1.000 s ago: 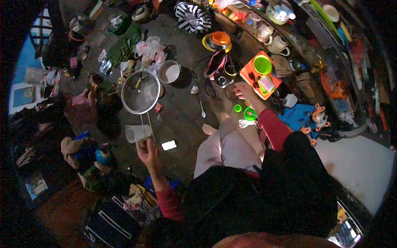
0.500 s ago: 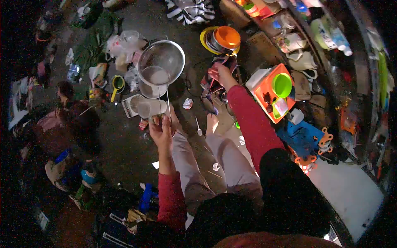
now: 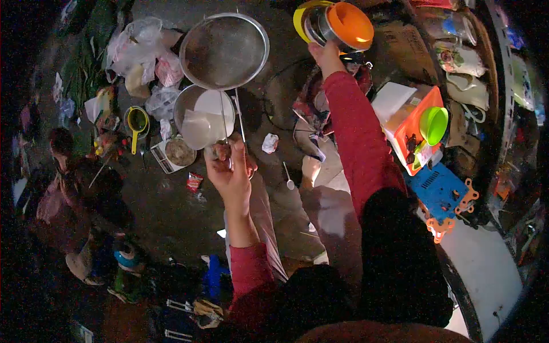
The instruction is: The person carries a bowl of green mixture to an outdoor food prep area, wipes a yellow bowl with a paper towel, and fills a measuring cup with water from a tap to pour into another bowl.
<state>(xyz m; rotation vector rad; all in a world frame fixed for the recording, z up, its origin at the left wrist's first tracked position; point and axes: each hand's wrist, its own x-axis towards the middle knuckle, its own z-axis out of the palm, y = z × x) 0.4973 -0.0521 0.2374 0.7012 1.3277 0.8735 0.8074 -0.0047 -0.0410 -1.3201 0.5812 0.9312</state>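
Note:
My left hand point(image 3: 229, 166) is closed around the long wire handle of a round mesh strainer point(image 3: 224, 51), held up above the floor. Beyond the fingertips show a translucent cup point(image 3: 203, 129) and a white round piece point(image 3: 216, 107), in front of a metal bowl point(image 3: 184, 103); whether the hand also holds the cup I cannot tell. At the far right, my right hand point(image 3: 327, 57) has its fingers at the rim of a steel bowl point(image 3: 327, 28). That bowl is stacked with an orange bowl point(image 3: 350, 26) and a yellow basin point(image 3: 299, 22).
A kitchen scale point(image 3: 166, 163), a yellow-handled strainer point(image 3: 136, 123) and plastic bags point(image 3: 137, 46) lie left. An orange tray point(image 3: 413, 148) bearing a green bowl point(image 3: 434, 126) stands right, near a blue plastic piece point(image 3: 439, 186). A person point(image 3: 68, 188) sits at left.
My right hand has moved forward from the dark cloth to the bowl stack. My left hand still holds the strainer, now raised slightly forward. The view has shifted.

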